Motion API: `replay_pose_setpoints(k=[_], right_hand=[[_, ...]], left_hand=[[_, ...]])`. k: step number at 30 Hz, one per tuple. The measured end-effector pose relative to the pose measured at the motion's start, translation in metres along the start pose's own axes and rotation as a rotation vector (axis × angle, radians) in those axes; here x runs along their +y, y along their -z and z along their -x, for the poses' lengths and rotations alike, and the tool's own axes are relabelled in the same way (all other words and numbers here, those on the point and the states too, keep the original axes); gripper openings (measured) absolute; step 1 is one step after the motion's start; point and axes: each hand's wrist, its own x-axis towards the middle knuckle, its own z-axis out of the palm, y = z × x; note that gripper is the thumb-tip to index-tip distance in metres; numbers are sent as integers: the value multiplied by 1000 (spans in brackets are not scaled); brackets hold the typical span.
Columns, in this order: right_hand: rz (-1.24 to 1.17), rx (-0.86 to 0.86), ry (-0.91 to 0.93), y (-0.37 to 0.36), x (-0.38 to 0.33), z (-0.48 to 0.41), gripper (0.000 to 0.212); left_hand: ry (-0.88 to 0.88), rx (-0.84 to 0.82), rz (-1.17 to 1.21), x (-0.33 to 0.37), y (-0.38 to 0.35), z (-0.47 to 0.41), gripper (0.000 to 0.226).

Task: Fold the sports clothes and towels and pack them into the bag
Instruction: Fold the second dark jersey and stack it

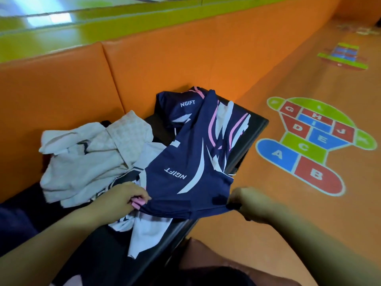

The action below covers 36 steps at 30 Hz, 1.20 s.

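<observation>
A navy sports shirt (pixel 193 153) with pink and white streaks and "NGIFT" lettering lies stretched across a black table (pixel 253 129). My left hand (pixel 123 198) pinches its near left edge at a pink trim. My right hand (pixel 245 201) grips the near right edge, pulling the cloth taut just above the table. A crumpled cream towel (pixel 92 153) lies to the left. A white garment (pixel 148 230) with dark markings sits partly under the navy shirt. No bag is clearly visible.
An orange padded wall (pixel 165 65) runs behind the table. The orange floor on the right carries a coloured hopscotch figure with letters (pixel 315 143). A dark blue mass (pixel 14 221) shows at the left edge. A brown object (pixel 206 256) sits below the table's near edge.
</observation>
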Motion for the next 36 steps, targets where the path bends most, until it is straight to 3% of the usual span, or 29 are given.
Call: replay_pose_setpoints(k=[5,9,11,13,16,20,24,28,32,34,36], right_hand=[[282,-24,10,23,-13,-20,10],[513,132,154,51,-59,-58,19],[475,347,321,49,-84,-81,21],[286,450,474,37,-108,-92,24],[-126,242,441,17,-129,-97,36],[-252,326,351,-11,-113,-93,45],[-172,329,299,-26,-79,-80,53],[-265,66,337,-36,-73,-64,87],[-89,16,346,-53,-88,-66,112],[-48,79,327,-57,-93,-71,105],[-83,171,308,-56,-95,-74,79]], left_hand=[[-28,-41,-49,-6,-7,0,40],[-41,-83,-96,-12,-9,2,46],[-58,-87,-106,-10,-10,4,41],[-75,-79,-120,-9,-11,5,39],[-92,-84,-120,-10,-12,5,38],[-69,-104,-70,-15,-12,5,37],[-41,-134,-32,-15,-12,4,41],[-26,-23,75,-5,-10,1,24],[47,-3,296,6,-6,-4,7],[74,-19,370,8,-6,-6,2],[86,-30,415,10,-5,-7,5]])
